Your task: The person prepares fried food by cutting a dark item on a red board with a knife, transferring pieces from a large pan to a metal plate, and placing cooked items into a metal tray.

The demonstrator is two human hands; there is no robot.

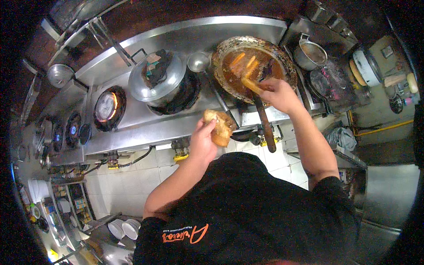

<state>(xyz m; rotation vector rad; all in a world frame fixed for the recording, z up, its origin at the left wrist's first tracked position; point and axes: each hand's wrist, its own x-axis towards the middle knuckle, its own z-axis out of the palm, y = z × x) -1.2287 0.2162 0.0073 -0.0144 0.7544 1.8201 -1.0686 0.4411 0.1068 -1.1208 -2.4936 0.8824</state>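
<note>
In my left hand [202,139] is a golden-brown, bread-like piece of food [218,127], held before my chest at the stove's front edge. My right hand [280,95] pinches a pale yellow strip of food [250,85] over the near side of a large, crusted wok [220,63]. Brown liquid, apparently oil, fills the wok, and a few orange-yellow strips [238,59] lie in it. Below my right hand a long dark handle [265,124] sticks out towards me. The tips of my right fingers are partly hidden behind the strip.
Left of the wok rests a steel ladle [198,62]; beyond it stands a large lidded pot [159,78]. A burner [107,105] farther left shows an orange flame, and blue flames burn on another burner [73,130]. A pot with a strainer-like rim [310,53] sits at right.
</note>
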